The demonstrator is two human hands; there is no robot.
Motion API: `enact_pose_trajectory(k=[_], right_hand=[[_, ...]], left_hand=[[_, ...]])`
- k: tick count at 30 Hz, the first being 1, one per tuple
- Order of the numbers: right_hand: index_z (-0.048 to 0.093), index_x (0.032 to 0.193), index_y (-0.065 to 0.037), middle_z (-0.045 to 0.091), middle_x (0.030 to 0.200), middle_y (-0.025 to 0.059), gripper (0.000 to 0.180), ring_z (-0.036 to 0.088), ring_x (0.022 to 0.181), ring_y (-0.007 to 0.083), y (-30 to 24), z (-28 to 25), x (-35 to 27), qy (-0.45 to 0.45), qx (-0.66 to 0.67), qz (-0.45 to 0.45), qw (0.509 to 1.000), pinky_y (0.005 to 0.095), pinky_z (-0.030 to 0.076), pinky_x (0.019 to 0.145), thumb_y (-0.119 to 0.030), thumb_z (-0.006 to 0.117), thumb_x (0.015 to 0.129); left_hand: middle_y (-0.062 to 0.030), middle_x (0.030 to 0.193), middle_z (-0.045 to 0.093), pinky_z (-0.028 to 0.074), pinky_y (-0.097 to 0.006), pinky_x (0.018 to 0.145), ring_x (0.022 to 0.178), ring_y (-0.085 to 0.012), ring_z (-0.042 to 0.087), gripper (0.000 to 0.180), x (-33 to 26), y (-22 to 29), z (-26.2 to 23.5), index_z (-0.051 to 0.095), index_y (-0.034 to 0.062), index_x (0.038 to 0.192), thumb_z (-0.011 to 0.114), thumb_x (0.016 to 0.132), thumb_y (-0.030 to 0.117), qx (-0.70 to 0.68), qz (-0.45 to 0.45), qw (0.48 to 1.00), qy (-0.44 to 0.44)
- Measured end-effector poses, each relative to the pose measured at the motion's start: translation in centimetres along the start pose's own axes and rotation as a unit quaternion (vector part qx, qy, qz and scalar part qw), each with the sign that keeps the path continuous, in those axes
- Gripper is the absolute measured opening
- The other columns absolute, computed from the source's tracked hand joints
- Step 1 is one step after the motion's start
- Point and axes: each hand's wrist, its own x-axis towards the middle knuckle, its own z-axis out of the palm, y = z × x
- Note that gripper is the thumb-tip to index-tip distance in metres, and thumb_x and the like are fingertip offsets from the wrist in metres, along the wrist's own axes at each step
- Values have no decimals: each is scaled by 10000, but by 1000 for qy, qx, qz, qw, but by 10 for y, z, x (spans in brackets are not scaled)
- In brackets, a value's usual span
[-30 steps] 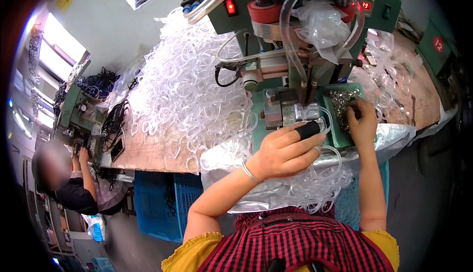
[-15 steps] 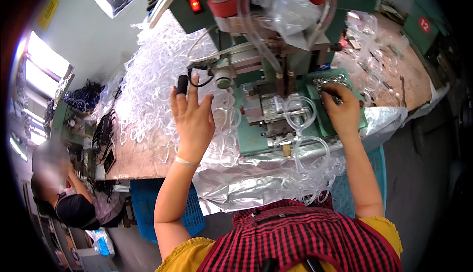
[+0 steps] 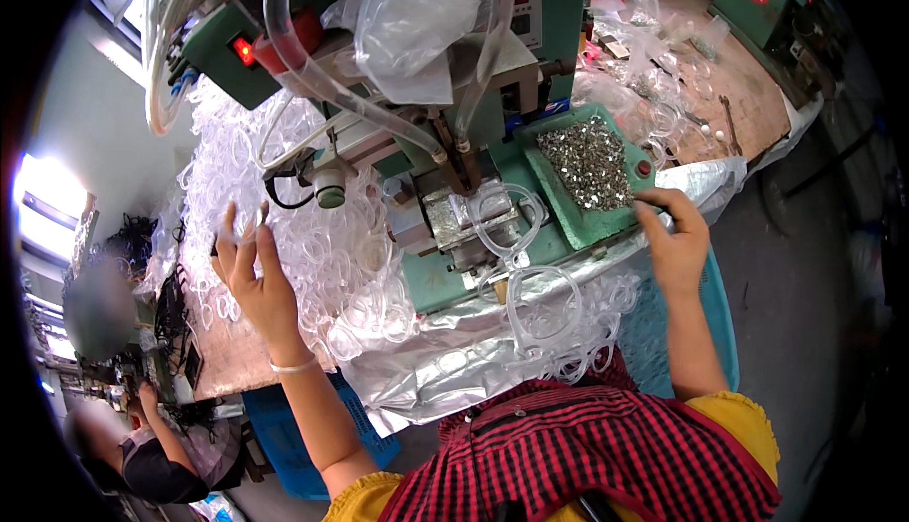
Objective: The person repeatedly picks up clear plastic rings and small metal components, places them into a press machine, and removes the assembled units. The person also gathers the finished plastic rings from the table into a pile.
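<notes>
My left hand [image 3: 254,285] is raised over the left side of the pile of clear plastic loops [image 3: 341,276], fingers stretched out and apart. A black cover sits on one of its fingers. At the near right corner of the green tray [image 3: 589,234], my right hand [image 3: 680,243] has thumb and forefinger drawn together; whatever they pinch is too small to make out. Small shiny metal pieces [image 3: 587,162] fill much of the tray. A clear loop [image 3: 538,208] lies at the metal fixture [image 3: 445,219] of the green press. Another loop [image 3: 578,300] hangs in front of it.
Clear hoses [image 3: 365,110] and a plastic bag [image 3: 417,25] hang on the press [image 3: 530,68]. Foil [image 3: 426,371] covers the table's front edge. Blue baskets [image 3: 317,446] stand below. A wrench [image 3: 729,124] lies far right. Another person [image 3: 161,456] works at the left.
My right hand has come out of the metal pieces to the tray's near right corner. My left hand has moved left and down, away from the press. The view has shifted.
</notes>
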Motion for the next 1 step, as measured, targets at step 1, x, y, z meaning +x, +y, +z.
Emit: enact_pose_trajectory(k=[1], right_hand=[[709,943,-10,693,926,91,128,647,899,190,-21,9,5,-43,50,-8,998,292,481,834,-18,681,819]], left_hand=[[-161,1415,523,280,-413,1093,1233,-287,493,230,5,1,-1,756,128,1098,681,899,215,1,5,1000,3]])
